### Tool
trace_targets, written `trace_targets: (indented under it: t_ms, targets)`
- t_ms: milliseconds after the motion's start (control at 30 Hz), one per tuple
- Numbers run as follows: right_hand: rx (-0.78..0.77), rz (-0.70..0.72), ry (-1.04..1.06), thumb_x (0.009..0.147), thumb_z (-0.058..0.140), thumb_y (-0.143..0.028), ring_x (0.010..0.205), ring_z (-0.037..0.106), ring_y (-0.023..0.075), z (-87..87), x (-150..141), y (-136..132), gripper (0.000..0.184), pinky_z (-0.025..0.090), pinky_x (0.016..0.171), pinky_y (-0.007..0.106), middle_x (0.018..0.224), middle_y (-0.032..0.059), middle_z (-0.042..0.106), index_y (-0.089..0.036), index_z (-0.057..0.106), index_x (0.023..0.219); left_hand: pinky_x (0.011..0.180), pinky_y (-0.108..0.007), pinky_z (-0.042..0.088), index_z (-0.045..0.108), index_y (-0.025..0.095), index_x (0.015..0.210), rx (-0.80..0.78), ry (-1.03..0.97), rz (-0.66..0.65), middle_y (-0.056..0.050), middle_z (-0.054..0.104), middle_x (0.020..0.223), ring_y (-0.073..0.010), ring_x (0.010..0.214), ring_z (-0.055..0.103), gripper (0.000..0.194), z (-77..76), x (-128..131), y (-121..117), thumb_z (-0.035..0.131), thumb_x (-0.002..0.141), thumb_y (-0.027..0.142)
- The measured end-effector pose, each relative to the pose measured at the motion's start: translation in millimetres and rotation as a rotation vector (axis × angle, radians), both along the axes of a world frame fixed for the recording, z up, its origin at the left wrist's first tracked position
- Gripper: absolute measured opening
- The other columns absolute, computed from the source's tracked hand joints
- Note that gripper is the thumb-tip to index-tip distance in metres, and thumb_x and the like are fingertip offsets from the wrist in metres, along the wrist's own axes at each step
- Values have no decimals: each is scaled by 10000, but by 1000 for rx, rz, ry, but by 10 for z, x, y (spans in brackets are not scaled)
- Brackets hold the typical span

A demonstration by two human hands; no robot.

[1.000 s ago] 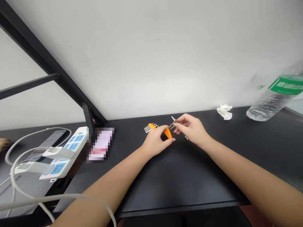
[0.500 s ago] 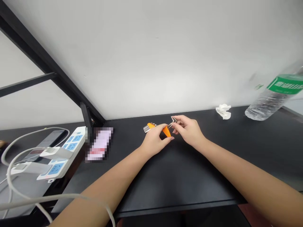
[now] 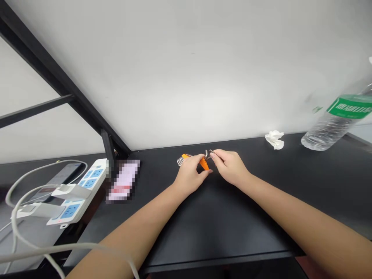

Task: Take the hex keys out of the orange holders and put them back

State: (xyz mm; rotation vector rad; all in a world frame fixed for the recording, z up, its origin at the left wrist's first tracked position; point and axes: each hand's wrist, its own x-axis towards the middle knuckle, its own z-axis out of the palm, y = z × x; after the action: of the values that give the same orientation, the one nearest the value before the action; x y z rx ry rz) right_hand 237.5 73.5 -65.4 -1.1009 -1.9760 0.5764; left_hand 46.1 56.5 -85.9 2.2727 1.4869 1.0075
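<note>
An orange holder (image 3: 204,162) with a row of silver hex keys (image 3: 180,160) sticking out at its left lies at the back of the black table (image 3: 221,217). My left hand (image 3: 190,175) is closed around the holder. My right hand (image 3: 228,167) pinches a single bent silver hex key (image 3: 207,154) at the holder's right end, thumb and fingers pressed together. Both hands meet just above the tabletop.
A white power strip (image 3: 77,190) with blue sockets, plugs and white cables (image 3: 35,248) lies at the left. A blurred pink item (image 3: 123,181) sits beside a black frame post (image 3: 109,149). A crumpled tissue (image 3: 274,138) and a clear water bottle (image 3: 337,120) are at the back right.
My right hand has lowered the single hex key towards the orange holder, closer to my left hand. The left hand has stayed on the holder.
</note>
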Motion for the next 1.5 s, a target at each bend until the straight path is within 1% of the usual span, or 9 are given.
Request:
trace_targets:
  t_ms: [333,533,667,800,967,1133,1233,1367,1500]
  targets:
    - [-308,105,37,985,466,-523,559,356,120,-14,-63,5,509,280,534,262,572,-37,408,-199,360,607,1085,-507,447,588,210,1235,212,169,-34,-96,734,1158,-280,1106,686,411,-2,41,-42,676,836,167]
    - [-358,69,187,923,587,-544,545,462,126,-51,-64,45,418,364,521,254,604,-36,523,-211,534,677,1049,-475,469,569,220,1233,161,130,-43,-81,733,1134,-270,1085,688,380,39,39,-55,675,868,225]
    - [-549,99,402,898,634,-520,454,525,125,-91,-130,41,384,397,443,242,555,-37,557,-216,530,687,1126,-509,402,572,226,1209,133,171,-19,-61,742,1104,-257,1074,692,382,38,58,-52,659,841,175]
    - [-781,208,620,855,693,-572,393,504,111,-93,-109,55,432,357,378,220,509,-44,547,-208,531,690,1186,-536,329,570,231,1212,189,203,12,-63,743,1127,-247,1089,694,395,39,75,-55,637,833,139]
    - [-946,386,564,830,737,-591,342,364,65,-62,63,148,435,237,352,199,467,-85,476,-191,583,752,1200,-522,343,555,234,1244,202,143,-77,-60,741,1157,-239,1105,698,376,23,64,-55,678,889,228]
    - [-854,328,433,818,718,-643,357,330,61,-36,124,198,505,222,366,212,484,-80,460,-203,517,673,1105,-472,487,468,235,1399,118,-37,-88,-106,676,1339,-262,1228,658,640,-10,32,-53,776,845,326]
    - [-646,219,225,874,624,-649,402,397,95,38,224,242,480,295,404,232,506,-57,482,-209,563,694,1144,-482,457,489,263,1423,133,-26,-125,-88,661,1385,-249,1255,650,604,4,1,-43,745,879,321]
    - [-225,65,-270,857,654,-384,584,540,145,152,527,367,190,379,529,253,687,-1,638,-219,670,763,1198,-484,403,606,279,1315,190,-2,-125,-37,731,1271,-220,1184,692,444,9,-39,-17,737,893,325]
    - [-245,170,-597,745,656,-163,694,606,181,175,730,438,107,400,564,270,868,48,698,-231,721,794,1178,-480,434,624,271,1296,155,-35,-92,-39,737,1258,-222,1149,706,437,-13,-59,1,746,882,342]
